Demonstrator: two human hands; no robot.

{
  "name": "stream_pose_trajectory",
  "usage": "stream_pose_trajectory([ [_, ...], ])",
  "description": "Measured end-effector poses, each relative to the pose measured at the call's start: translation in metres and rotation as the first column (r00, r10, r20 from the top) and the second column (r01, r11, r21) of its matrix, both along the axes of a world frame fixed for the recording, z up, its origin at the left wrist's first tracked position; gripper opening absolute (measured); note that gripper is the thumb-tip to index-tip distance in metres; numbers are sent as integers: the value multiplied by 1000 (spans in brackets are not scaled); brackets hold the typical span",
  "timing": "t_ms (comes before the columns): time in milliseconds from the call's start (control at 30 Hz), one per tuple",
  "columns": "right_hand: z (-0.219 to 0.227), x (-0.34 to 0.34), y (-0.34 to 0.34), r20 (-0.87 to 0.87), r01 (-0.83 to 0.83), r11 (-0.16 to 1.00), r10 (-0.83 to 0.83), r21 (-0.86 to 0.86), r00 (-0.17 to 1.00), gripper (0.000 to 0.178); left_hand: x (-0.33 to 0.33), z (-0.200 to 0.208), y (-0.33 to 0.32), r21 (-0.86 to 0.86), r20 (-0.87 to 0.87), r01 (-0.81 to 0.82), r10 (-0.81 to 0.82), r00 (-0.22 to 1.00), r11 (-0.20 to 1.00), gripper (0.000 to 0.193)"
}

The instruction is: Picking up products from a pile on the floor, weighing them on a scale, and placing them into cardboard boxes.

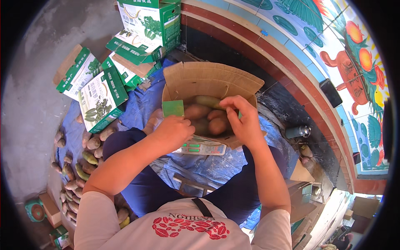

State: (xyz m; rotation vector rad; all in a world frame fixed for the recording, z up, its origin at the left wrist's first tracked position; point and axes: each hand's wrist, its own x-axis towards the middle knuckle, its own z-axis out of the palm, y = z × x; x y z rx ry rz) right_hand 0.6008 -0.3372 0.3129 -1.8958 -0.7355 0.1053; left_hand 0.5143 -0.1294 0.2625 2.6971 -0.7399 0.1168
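Note:
An open cardboard box [208, 79] stands before me between my knees, its far flap raised. Inside lie a long green radish [207, 101] and several round reddish-brown roots [196, 111]. My left hand [173, 131] is closed at the box's near left edge, beside a small green flap [173, 108]; its fingertips are partly hidden. Over the right side of the box, my right hand [243, 118] has its thumb and bent fingers apart, the fingertips at the right end of the green radish. A scale [204, 148] with keys and a lit green display shows under the box's near edge.
Printed green-and-white cartons [104, 98] lie and stack at the far left. Many loose roots [77, 183] spread over a blue tarp [143, 89] on my left. A low tiled wall edge [287, 68] curves along the right, with a phone [330, 92] and a flask [298, 132] near it.

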Motion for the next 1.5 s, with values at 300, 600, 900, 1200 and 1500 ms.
stream_pose_trajectory([
  [300, 39, -22, -17, 57, -284, 802, 300, 526, 952, 13, 3, 2, -3, 47, 14, -33, 32, 999, 998, 13],
  [600, 62, -20, -30, 47, -580, 351, 827, 735, 560, 9, 5, 8, -7, 104, -29, -36, 39, 999, 994, 10],
  [900, 68, -26, -24, 267, -677, 69, 886, 732, 379, 8, 4, 9, -6, 128, -61, -35, 43, 997, 991, 10],
  [1200, 66, -30, -34, 178, -599, 133, 884, 790, 431, 11, 7, 11, -7, 150, -101, -33, 48, 994, 988, 12],
  [1500, 70, -35, -36, 154, -578, 133, 894, 805, 421, 13, 8, 12, -7, 127, -105, -44, 58, 993, 991, 12],
])
